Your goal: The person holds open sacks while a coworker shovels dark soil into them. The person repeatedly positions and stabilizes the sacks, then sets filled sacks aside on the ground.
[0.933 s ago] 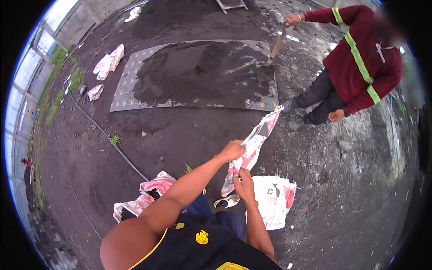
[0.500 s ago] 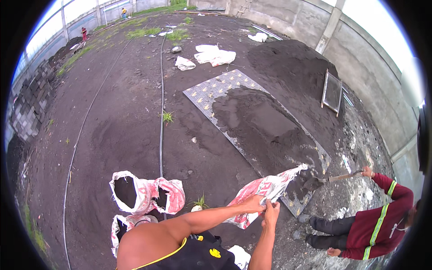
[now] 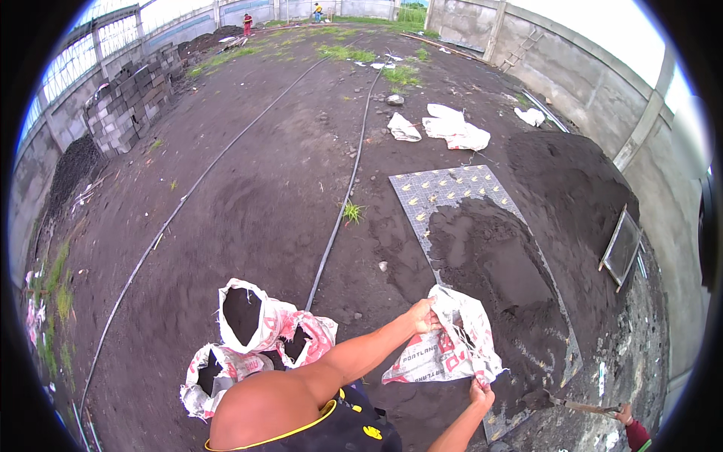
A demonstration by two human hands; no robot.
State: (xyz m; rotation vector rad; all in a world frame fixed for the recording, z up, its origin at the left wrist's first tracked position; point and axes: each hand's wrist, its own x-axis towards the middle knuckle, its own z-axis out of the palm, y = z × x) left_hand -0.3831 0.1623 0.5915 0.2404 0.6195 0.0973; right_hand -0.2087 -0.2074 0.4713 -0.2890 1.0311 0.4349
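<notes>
An empty-looking white sack with red print (image 3: 450, 348) is stretched between my two hands. My left hand (image 3: 424, 316) grips its upper left edge, fingers closed on the cloth. My right hand (image 3: 482, 393) pinches its lower right corner, where loose threads hang. The sack hangs over the near left side of a patterned board (image 3: 413, 197), on which dark sand (image 3: 506, 264) is heaped. Left of my arm stand several open sacks, among them a white sack filled with dark material (image 3: 260, 339).
A co-worker's hand (image 3: 624, 413) holds a shovel (image 3: 580, 405) at the board's near right end. A framed screen (image 3: 622, 248) leans by a big sand pile (image 3: 568, 177). A hose (image 3: 340, 207) crosses the ground. Grey blocks (image 3: 132, 105) are stacked far left.
My hands have moved apart and spread the sack, which was bunched between them. My view has swung left, leaving only the co-worker's hand and sleeve visible.
</notes>
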